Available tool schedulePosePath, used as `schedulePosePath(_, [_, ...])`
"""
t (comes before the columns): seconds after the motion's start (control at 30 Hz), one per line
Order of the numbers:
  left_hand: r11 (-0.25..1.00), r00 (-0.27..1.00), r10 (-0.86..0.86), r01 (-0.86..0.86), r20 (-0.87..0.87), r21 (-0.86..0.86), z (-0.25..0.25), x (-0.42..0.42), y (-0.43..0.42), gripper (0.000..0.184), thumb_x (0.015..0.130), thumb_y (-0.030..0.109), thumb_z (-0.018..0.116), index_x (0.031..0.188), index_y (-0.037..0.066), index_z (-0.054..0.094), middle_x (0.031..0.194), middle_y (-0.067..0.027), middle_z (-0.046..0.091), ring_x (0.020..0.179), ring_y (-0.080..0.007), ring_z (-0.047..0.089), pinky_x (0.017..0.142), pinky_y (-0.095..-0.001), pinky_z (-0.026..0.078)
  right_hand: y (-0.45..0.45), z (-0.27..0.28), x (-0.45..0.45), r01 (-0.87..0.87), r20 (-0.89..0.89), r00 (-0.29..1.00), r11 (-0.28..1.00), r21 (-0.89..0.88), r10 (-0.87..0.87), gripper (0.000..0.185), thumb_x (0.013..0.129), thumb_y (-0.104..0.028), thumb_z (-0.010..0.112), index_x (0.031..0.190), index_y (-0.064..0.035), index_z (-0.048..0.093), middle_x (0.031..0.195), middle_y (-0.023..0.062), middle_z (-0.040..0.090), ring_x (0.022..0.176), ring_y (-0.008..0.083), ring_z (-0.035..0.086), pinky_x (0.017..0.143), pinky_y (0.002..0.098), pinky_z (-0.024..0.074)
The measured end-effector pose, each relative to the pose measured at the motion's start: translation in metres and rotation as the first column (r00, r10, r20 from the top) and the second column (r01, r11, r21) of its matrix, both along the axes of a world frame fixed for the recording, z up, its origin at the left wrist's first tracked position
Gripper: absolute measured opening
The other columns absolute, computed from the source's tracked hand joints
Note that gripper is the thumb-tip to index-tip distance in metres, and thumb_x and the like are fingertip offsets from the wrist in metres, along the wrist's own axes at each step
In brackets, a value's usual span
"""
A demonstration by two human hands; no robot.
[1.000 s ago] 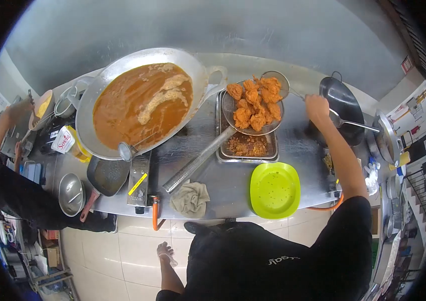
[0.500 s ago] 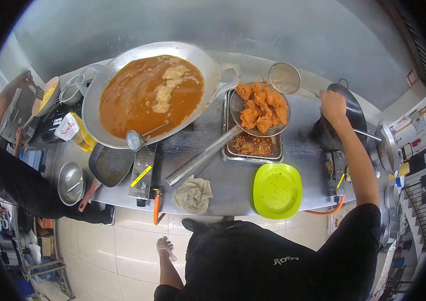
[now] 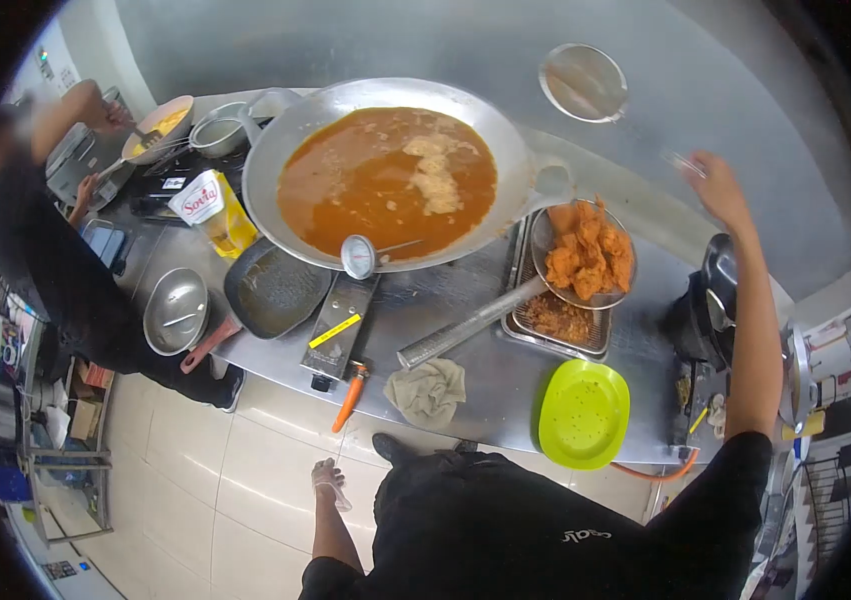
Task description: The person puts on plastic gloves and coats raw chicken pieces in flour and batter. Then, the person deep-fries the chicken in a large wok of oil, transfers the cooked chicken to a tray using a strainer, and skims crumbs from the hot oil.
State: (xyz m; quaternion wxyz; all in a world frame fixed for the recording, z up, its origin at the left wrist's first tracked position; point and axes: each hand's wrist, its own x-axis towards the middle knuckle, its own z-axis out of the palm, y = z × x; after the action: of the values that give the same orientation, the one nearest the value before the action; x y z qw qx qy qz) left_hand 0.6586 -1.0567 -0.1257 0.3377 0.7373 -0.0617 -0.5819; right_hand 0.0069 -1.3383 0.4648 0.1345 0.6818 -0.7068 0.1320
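My right hand (image 3: 719, 190) is closed around the handle of a round mesh skimmer (image 3: 583, 84), raised at the back right against the grey wall. Below and left of that hand, a perforated strainer ladle (image 3: 470, 325) full of fried chicken (image 3: 590, 255) rests over a wire rack tray (image 3: 595, 343) with brown crumbs (image 3: 562, 319). A large wok (image 3: 275, 222) of brown oil (image 3: 365, 205) with a pale foamy patch stands left of it. Down at my side, above the floor, hangs my left hand (image 3: 328, 482) in a clear glove, fingers loosely apart, holding nothing.
A dial thermometer (image 3: 358, 257) leans at the wok's front rim. A green plate (image 3: 582, 418) and a crumpled cloth (image 3: 427, 392) lie along the table's front edge. A square pan (image 3: 277, 290), a metal bowl (image 3: 175, 312) and another person (image 3: 55, 250) with a spatula are at left.
The skimmer in my right hand has risen from beside the chicken up in front of the wall. My view has turned, shifting the table rightward. My left hand still hangs low.
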Motion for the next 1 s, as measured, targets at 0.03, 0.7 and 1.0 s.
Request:
schedulePosePath(0.03, [1.0, 1.0, 0.009, -0.009, 0.017, 0.017, 0.0, 0.002, -0.002, 0.031, 0.082, 0.027, 0.059, 0.102, 0.007, 0.046, 0.072, -0.0092, 0.052, 0.048, -0.0172, 0.051, 0.039, -0.0287, 0.041, -0.009, 0.004, 0.036, 0.015, -0.043, 0.999, 1.0, -0.025, -0.016, 0.025, 0.084, -0.026, 0.055, 0.093, -0.003, 0.06, 0.087, 0.0183, 0.063, 0.084, 0.0336, 0.061, 0.071, 0.042, 0.0451])
schedulePosePath(0.7, [0.971, 0.97, 0.235, -0.23, -0.068, 0.064, -0.048, 0.033, 0.094, 0.031, 0.078, 0.03, 0.06, 0.1, 0.011, 0.047, 0.08, -0.0136, 0.053, 0.058, -0.0248, 0.053, 0.047, -0.0372, 0.045, -0.108, -0.095, 0.329, -0.166, -0.353, 0.849, 0.833, 0.528, 0.393, 0.015, 0.072, -0.012, 0.06, 0.079, -0.0007, 0.067, 0.082, 0.0163, 0.066, 0.08, 0.0289, 0.065, 0.068, 0.0373, 0.052])
schedulePosePath(1.0, [0.946, 0.948, 0.287, -0.304, -0.137, -0.117, -0.043, 0.042, 0.072, 0.026, 0.08, 0.028, 0.058, 0.098, 0.013, 0.048, 0.08, -0.0101, 0.053, 0.058, -0.0212, 0.051, 0.045, -0.0339, 0.043, -0.073, -0.089, 0.347, -0.432, 0.141, 0.893, 0.723, 0.54, 0.428, 0.02, 0.078, -0.016, 0.057, 0.083, 0.0011, 0.066, 0.081, 0.0217, 0.063, 0.078, 0.0322, 0.062, 0.074, 0.0397, 0.0467])
